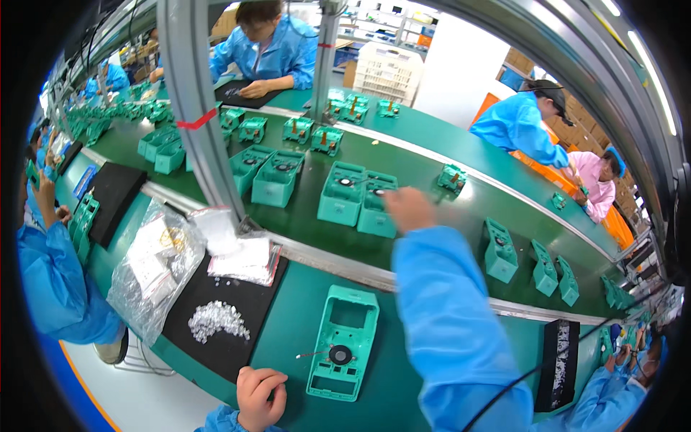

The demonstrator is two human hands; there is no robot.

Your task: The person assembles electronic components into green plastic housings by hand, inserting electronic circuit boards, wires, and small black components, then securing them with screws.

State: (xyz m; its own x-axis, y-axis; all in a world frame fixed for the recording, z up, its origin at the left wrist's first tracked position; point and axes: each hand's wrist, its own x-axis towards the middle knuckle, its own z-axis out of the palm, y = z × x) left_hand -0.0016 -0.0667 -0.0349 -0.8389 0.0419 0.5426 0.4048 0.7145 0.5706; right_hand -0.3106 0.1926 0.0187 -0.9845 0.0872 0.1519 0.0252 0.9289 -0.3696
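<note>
My right hand, slightly blurred, reaches over the conveyor with its fingers closed at the right rim of a green plastic housing. That housing stands against another green housing, and each has a round black speaker inside. My left hand is curled closed at the near edge of the bench; whatever its fingers may hold is hidden. Between my arms lies an open green housing with a round black speaker and a short wire sticking out to the left.
A black mat carries a heap of small clear pieces beside plastic bags. A metal post rises at the bench's far side. More housings line the conveyor. A co-worker sits opposite; others work left and right.
</note>
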